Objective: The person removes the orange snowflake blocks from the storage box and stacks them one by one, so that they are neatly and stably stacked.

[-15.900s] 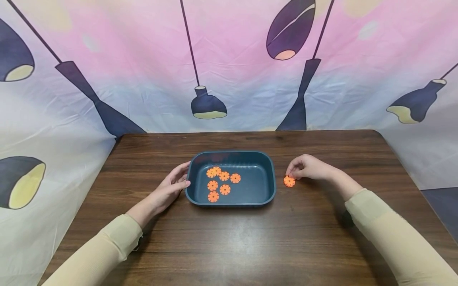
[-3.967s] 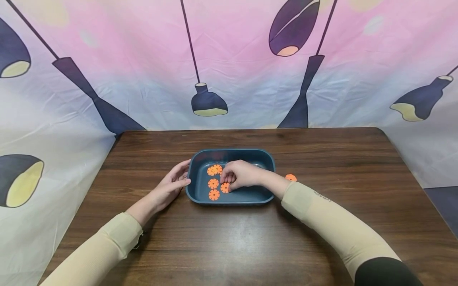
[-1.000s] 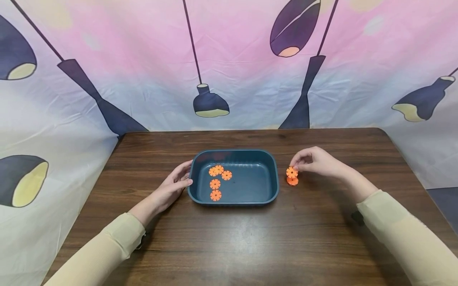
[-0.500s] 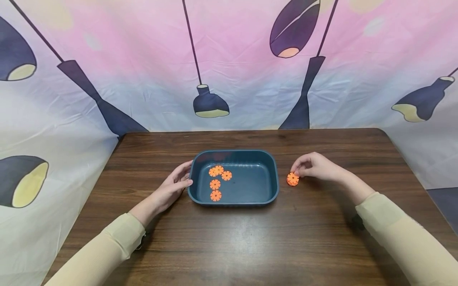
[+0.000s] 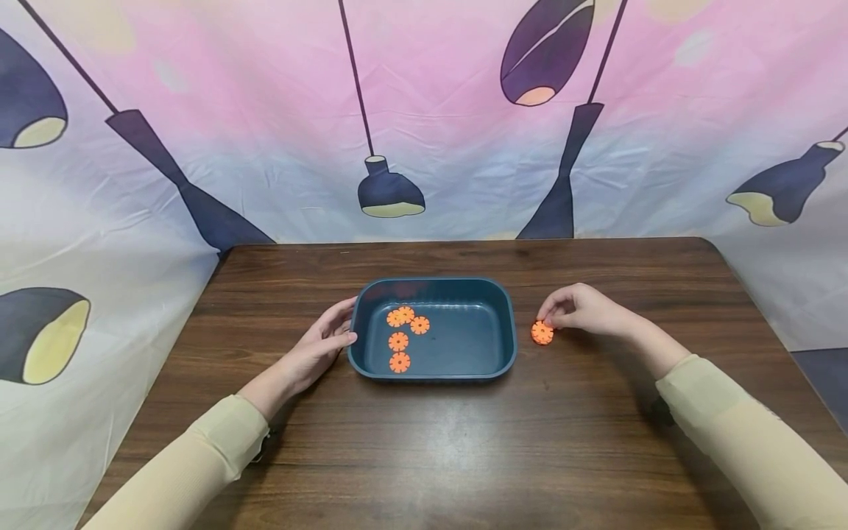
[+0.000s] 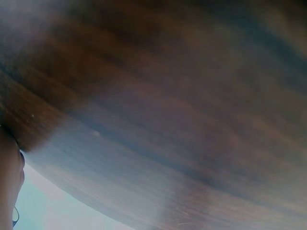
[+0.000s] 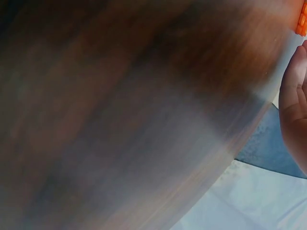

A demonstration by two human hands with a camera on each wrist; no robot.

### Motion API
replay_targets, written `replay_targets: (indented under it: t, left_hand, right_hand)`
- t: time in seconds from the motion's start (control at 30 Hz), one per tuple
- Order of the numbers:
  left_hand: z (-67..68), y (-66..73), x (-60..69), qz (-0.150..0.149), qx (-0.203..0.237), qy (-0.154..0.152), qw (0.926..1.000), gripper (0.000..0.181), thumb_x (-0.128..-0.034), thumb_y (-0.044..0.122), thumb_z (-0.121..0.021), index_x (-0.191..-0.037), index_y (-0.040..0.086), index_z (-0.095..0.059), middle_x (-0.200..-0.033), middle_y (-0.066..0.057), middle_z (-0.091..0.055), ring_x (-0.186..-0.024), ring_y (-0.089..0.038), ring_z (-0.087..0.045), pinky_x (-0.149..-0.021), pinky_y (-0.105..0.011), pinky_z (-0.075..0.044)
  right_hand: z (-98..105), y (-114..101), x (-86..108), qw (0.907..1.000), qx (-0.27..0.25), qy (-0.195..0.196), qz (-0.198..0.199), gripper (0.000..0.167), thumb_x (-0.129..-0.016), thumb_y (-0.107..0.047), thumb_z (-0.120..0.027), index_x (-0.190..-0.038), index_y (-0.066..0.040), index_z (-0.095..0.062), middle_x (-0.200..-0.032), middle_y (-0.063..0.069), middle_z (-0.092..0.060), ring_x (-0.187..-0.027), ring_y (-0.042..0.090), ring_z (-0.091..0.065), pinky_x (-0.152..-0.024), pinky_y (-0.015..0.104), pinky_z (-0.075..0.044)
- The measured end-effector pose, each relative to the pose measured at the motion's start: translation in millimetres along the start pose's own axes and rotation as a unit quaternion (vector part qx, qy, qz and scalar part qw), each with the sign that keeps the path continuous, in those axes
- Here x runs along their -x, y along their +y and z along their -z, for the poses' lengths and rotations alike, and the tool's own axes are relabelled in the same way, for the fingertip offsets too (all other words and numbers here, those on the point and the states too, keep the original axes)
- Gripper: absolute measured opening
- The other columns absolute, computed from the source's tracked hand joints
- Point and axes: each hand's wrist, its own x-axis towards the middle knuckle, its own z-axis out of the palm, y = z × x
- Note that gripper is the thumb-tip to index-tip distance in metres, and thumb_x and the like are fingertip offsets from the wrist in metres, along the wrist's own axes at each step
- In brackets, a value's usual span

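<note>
Right of the tray, my right hand point(image 5: 583, 308) pinches an orange notched plastic disc point(image 5: 542, 333) between thumb and fingertips. That disc lies over others on the table, nearly hiding them; their orange edges point(image 7: 302, 21) show in the right wrist view's top corner, just beyond the fingertips. My left hand point(image 5: 324, 340) holds the left end of a dark blue rectangular tray point(image 5: 431, 377), its thumb at the rim. Several more orange discs point(image 5: 399, 341) lie flat in the tray's left half, two of them overlapping at the back. Only a sliver of my left hand enters the left wrist view.
A brown wood-grain table point(image 5: 437, 456) carries everything. Behind it hangs a cloth backdrop point(image 5: 457, 169) printed with dark lamps, close against the table's back edge. Discs lie only in the left half of the tray floor.
Since four seconds ago, my right hand has carried a disc out of the tray to the right and lowered it onto those on the table. My left hand stays at the tray.
</note>
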Motion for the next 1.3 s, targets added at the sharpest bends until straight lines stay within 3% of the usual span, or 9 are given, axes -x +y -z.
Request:
replay_targets:
  t: [0.77, 0.93, 1.3]
  left_hand:
    - [-1.3, 0.2, -0.4, -0.003, -0.004, -0.001, 1.0000, 0.069, -0.1065, 0.005, -0.055, -0.168, 0.006, -0.023, -0.170, -0.022, -0.025, -0.136, 0.000, -0.048, -0.109, -0.013, -0.042]
    - [-1.7, 1.0, 0.4, -0.003, -0.002, 0.000, 1.0000, 0.070, -0.1063, 0.005, -0.055, -0.168, 0.006, -0.022, -0.169, -0.022, -0.026, -0.136, 0.000, -0.049, -0.109, -0.013, -0.042]
    - [-1.3, 1.5, 0.6, -0.003, -0.001, -0.002, 1.0000, 0.070, -0.1066, 0.005, -0.055, -0.168, 0.005, -0.021, -0.170, -0.023, -0.024, -0.137, -0.001, -0.048, -0.109, -0.013, -0.042]
  right_hand:
    - [2.1, -6.0, 2.0, 0.9999, 0.010, 0.008, -0.010, 0.012, -0.096, -0.002, -0.075, -0.108, 0.001, -0.078, -0.101, 0.012, -0.079, -0.084, 0.003, -0.066, -0.078, 0.020, -0.056]
    - [5.4, -16.4, -2.9, 0.9996, 0.016, 0.022, -0.005, 0.012, -0.097, -0.001, -0.075, -0.108, 0.001, -0.078, -0.101, 0.013, -0.079, -0.082, 0.004, -0.066, -0.076, 0.021, -0.055]
    - [7.4, -51.5, -22.0, 0.9990, 0.019, 0.032, 0.027, 0.012, -0.098, -0.004, -0.074, -0.110, -0.004, -0.078, -0.104, 0.012, -0.079, -0.090, 0.008, -0.068, -0.085, 0.021, -0.058]
